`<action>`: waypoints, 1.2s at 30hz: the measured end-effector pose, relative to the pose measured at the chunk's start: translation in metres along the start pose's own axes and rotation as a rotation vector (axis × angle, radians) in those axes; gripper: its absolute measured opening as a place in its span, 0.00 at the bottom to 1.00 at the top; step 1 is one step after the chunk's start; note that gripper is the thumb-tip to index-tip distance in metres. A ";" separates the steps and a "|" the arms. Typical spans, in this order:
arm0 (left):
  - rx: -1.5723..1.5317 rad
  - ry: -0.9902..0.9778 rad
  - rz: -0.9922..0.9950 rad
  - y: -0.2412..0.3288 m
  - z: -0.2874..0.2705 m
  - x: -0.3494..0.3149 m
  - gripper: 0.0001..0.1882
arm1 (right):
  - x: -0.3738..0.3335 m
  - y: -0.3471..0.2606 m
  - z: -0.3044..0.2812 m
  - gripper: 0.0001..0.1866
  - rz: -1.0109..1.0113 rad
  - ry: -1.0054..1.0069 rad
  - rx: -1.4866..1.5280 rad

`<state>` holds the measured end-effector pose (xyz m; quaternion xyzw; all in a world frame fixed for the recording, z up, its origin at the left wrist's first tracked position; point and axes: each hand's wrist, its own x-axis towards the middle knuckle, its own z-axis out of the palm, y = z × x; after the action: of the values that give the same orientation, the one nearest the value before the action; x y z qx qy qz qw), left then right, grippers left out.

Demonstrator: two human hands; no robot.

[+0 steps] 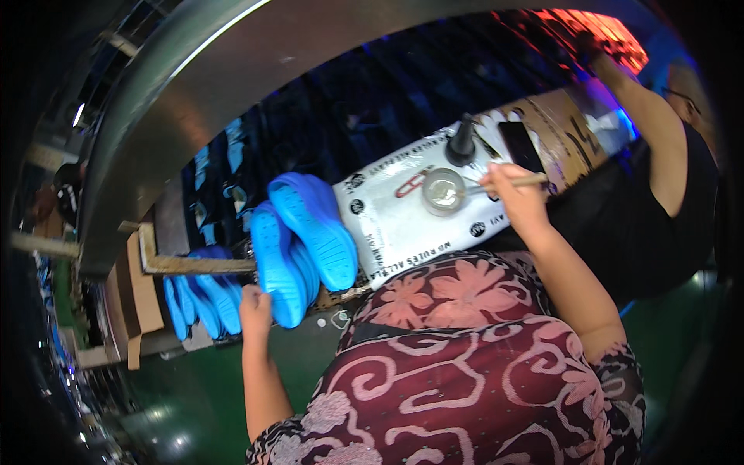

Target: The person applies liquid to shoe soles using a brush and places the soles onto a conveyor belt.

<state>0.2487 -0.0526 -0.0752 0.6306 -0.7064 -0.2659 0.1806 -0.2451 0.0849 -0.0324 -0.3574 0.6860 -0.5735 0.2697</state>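
Our right hand clamps brush right of cup, pale stuff inside; left hand grip unclear; bag edge free below.

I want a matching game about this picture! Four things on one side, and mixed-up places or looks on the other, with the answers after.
Things:
1. wooden handle
2. round cup
3. cone-shaped object
4. left hand

Places and looks:
A. black, with its narrow tip up
B. by the blue shoe soles
C. held in the right hand
D. see-through, on the white printed sheet

Right pairs: 1-C, 2-D, 3-A, 4-B
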 end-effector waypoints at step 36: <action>-0.754 -0.112 0.419 0.250 0.074 -0.019 0.22 | -0.031 -0.080 0.019 0.14 -0.524 -0.136 -0.059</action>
<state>0.0088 -0.0067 0.0187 0.3481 -0.6812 -0.4966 0.4100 -0.1970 0.0913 0.0409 -0.5681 0.5669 -0.5783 0.1467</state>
